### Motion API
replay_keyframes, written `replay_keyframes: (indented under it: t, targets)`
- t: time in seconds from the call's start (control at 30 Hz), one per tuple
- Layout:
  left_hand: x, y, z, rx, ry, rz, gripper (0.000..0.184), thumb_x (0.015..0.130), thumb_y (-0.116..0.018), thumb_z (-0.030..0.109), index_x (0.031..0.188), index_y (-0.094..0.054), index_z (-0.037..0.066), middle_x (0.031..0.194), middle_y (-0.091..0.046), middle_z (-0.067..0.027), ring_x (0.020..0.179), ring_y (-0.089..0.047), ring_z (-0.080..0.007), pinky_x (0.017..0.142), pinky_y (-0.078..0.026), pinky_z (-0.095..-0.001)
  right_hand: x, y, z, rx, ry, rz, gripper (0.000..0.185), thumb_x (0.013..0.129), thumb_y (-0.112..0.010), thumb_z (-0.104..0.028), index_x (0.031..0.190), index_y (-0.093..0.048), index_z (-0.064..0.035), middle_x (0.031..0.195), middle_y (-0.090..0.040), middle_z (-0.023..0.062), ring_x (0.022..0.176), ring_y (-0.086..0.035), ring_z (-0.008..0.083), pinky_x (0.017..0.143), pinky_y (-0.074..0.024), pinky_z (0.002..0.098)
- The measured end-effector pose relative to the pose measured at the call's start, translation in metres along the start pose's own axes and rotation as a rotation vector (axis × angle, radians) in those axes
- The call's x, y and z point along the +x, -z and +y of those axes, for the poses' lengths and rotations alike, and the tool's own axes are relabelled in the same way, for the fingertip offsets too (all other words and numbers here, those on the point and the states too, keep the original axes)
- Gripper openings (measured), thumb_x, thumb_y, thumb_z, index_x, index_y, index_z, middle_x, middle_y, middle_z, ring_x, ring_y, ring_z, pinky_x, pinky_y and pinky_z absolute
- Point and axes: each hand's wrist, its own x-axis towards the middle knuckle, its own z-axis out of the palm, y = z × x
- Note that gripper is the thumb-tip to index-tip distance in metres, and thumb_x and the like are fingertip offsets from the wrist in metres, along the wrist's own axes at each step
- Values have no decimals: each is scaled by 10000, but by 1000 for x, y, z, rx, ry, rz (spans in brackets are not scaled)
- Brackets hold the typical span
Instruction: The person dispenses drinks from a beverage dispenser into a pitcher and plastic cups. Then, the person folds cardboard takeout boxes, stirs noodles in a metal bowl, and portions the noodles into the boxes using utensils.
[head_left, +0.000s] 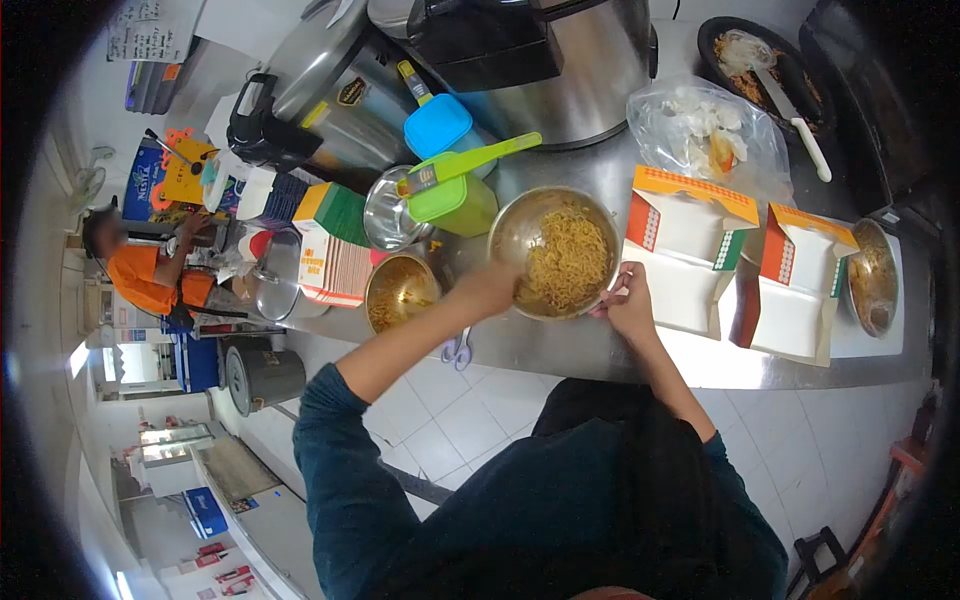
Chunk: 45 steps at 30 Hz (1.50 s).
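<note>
A steel bowl of noodles is on the steel counter in front of me. My right hand grips the bowl's lower right rim, fingers closed on it. My left hand is at the bowl's left side, over its rim; its fingers are smeared, and what they hold, if anything, cannot be made out. Two open paper boxes, one near my right hand and another farther right, stand with white insides showing. A smaller steel bowl with some food in it sits left of my left hand.
Green and blue lidded containers stand behind the bowls. Purple-handled scissors lie at the counter edge. At the back right are a plastic bag and a knife across a black pan. A person in orange stands far left.
</note>
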Motion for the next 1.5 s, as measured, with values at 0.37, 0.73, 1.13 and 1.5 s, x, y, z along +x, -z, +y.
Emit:
replay_keyframes:
  t: [0.37, 0.73, 1.13, 1.5]
  targets:
    - [42, -64, -17, -547, 41, 327, 217, 788, -507, 194, 733, -614, 14, 539, -541, -55, 499, -507, -142, 481, -393, -302, 1, -5, -16, -130, 6, -14, 333, 774, -431, 77, 1017, -266, -80, 709, -465, 93, 510, -563, 180, 411, -464, 250]
    - [14, -59, -11, -931, -1, 430, 199, 821, -505, 175, 799, -614, 11, 516, -474, 11, 469, -404, -51, 430, -327, -208, 19, 4, -7, 7, -1, 10, 343, 760, -452, 66, 1030, -282, -59, 733, -463, 103, 533, -587, 213, 433, -497, 258]
    - [-9, 37, -13, -869, 58, 229, 183, 801, -492, 132, 766, -597, -14, 514, -495, -21, 439, -452, -85, 421, -361, -236, 20, 8, -11, 53, -54, -13, 350, 765, -457, 59, 1055, -298, -54, 734, -458, 85, 525, -581, 194, 433, -501, 253]
    - [-2, 85, 8, 374, -20, 316, 132, 697, -479, 70, 652, -596, 29, 658, -580, -177, 600, -592, -308, 521, -482, -379, 24, 9, -6, -175, 104, 86, 403, 775, -461, 14, 1156, -332, -10, 698, -482, 76, 489, -526, 146, 447, -429, 253]
